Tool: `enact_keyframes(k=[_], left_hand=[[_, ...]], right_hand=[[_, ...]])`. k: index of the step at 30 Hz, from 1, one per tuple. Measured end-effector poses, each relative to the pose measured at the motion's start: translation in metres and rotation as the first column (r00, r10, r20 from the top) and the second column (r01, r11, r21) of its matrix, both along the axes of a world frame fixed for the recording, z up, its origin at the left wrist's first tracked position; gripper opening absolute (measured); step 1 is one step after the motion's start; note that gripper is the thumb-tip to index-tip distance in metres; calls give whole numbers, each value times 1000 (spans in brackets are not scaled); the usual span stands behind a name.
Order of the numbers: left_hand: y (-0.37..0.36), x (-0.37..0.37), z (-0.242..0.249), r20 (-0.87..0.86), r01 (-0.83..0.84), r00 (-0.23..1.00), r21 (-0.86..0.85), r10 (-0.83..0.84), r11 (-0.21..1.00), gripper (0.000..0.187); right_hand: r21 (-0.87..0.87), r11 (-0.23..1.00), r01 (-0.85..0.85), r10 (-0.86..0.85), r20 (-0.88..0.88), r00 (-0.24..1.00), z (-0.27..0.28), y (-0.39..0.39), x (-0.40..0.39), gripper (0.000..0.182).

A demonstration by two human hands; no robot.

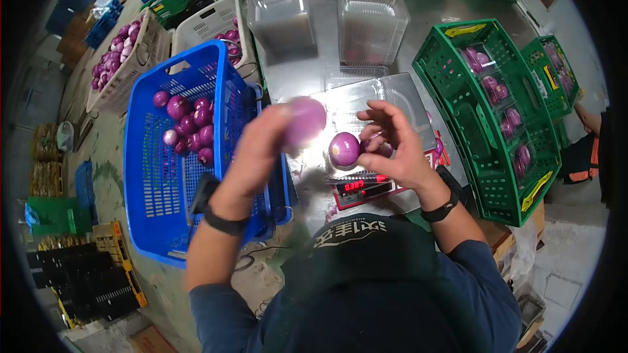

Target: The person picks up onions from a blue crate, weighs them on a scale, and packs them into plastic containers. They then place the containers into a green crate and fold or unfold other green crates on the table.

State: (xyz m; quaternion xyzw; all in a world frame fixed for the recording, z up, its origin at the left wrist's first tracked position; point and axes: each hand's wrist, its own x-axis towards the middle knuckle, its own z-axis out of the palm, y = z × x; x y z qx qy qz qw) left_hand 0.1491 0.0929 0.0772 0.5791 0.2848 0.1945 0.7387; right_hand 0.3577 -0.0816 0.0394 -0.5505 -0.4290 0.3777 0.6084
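Observation:
A red onion (305, 121), smeared by motion, is gripped in my left hand (257, 147) above the left side of the scale. My right hand (407, 150) is over the scale with thumb and fingers curved and apart. Close to its fingertips is a second red onion (344, 150); another onion (379, 145) shows partly behind its thumb and fingers. The scale (402, 101) has a metal plate and a red lit display (354, 185) that seems to read 0.389. A clear plastic lid or tray (353, 76) lies at the plate's far edge.
On my left stands a blue basket (134, 176) with several red onions. White crates (104, 95) of onions are behind it. Stacked clear plastic boxes (373, 23) stand at the back of the metal table. A green crate (451, 150) on the right holds packed onions. Another person's arm (589, 119) shows far right.

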Motion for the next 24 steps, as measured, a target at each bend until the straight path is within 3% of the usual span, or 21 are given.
enact_keyframes(k=[2,4,6,7,8,10,12,13,16,17,22,24], left_hand=[[-30,35,-5,-80,83,993,-10,-84,996,41],[-52,61,-16,-124,113,986,12,-111,993,45],[-62,68,-19,-269,144,960,249,-75,958,45],[-65,72,-20,-331,169,943,362,-44,917,45],[-66,75,-21,-445,232,896,486,10,843,52],[-73,81,-34,-512,377,850,758,126,533,55],[-77,85,-64,-514,427,850,800,116,420,60],[-78,86,-85,-424,372,898,874,117,313,57],[-92,92,-82,-477,423,862,863,172,277,56],[-94,91,-86,-464,392,868,859,177,330,56],[-108,81,-89,-342,281,927,903,151,325,55],[-110,80,-90,-338,274,928,906,160,322,55]], right_hand=[[94,991,-95,95,1,995,5,-3,-3,88],[51,999,-4,4,0,1000,-3,-5,3,86],[118,991,66,-39,-214,976,-13,-13,19,77],[114,985,130,-108,-178,978,-16,-21,30,69],[116,972,205,-176,-224,959,-21,-28,42,67],[-19,962,271,-262,-329,907,-26,-44,64,64],[-44,950,310,-308,-316,897,-34,-51,76,66],[-58,945,323,-324,-315,892,-36,-53,79,66],[-48,948,316,-313,-327,892,-41,-50,78,68],[-30,954,298,-293,-309,905,-48,-47,76,68],[-67,972,225,-235,-306,923,-65,-21,54,65],[-95,963,251,-265,-198,943,-77,-10,48,62]])
